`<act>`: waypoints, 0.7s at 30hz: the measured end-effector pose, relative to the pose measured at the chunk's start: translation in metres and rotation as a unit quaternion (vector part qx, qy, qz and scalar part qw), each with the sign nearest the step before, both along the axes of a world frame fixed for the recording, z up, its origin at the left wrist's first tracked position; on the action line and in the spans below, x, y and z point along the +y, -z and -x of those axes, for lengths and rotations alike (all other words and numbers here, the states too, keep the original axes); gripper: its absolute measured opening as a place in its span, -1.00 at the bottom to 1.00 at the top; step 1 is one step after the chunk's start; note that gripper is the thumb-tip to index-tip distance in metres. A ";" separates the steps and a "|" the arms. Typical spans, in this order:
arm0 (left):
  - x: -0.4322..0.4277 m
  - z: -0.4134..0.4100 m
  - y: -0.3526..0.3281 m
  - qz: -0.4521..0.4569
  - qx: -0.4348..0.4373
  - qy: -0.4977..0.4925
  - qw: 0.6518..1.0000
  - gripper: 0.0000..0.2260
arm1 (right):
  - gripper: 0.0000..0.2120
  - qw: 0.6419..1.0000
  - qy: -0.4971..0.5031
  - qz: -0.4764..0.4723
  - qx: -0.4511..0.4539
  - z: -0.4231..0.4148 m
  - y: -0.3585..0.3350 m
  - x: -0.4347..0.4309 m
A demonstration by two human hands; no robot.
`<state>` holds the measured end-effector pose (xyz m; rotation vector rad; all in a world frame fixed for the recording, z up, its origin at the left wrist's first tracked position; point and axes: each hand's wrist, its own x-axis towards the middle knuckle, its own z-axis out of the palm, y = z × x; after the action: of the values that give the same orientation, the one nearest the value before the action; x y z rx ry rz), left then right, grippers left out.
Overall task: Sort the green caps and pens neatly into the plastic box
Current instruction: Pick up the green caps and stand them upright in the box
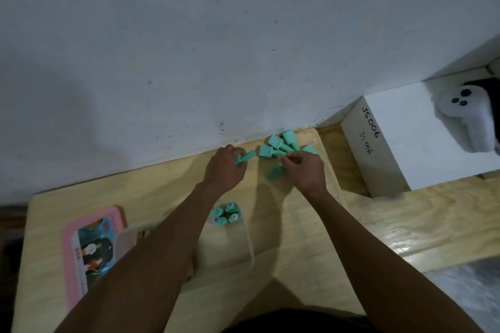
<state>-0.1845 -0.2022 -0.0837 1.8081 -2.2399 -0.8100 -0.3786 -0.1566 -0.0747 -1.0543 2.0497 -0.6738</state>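
Observation:
Several green pens (278, 144) lie in a loose pile near the wall at the far edge of the wooden table (162, 186). My left hand (226, 167) is closed around one green pen (244, 157), just left of the pile. My right hand (303, 170) rests on the pile's near side, its fingers pinching a blurred green pen (273, 171). Nearer to me stands a clear plastic box (250, 246), partly hidden by my left forearm. In its far corner several green pens (226, 213) stand upright, close together.
A pink lid with a printed picture (86, 246) lies at the table's left. A white box marked "JS006" (405, 138) stands at the right with a white controller (468, 119) on it. The wall runs along the table's far edge.

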 end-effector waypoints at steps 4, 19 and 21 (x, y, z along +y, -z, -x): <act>0.015 -0.012 -0.025 -0.045 0.151 -0.131 0.979 -0.77 | -0.78 0.992 0.062 0.053 -0.096 0.006 -0.006 0.017; 0.124 -0.067 -0.075 0.010 0.346 -0.293 0.891 -0.86 | -0.85 0.964 -0.149 0.098 -0.198 -0.047 -0.064 0.105; 0.139 -0.071 -0.076 0.036 0.328 -0.290 0.898 -0.88 | -0.83 0.966 -0.214 0.122 -0.084 -0.057 -0.055 0.115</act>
<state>-0.1138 -0.0630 -0.0080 1.6770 -1.2087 -0.9843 -0.3213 -0.0412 -0.0193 -1.4706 1.5483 -0.7690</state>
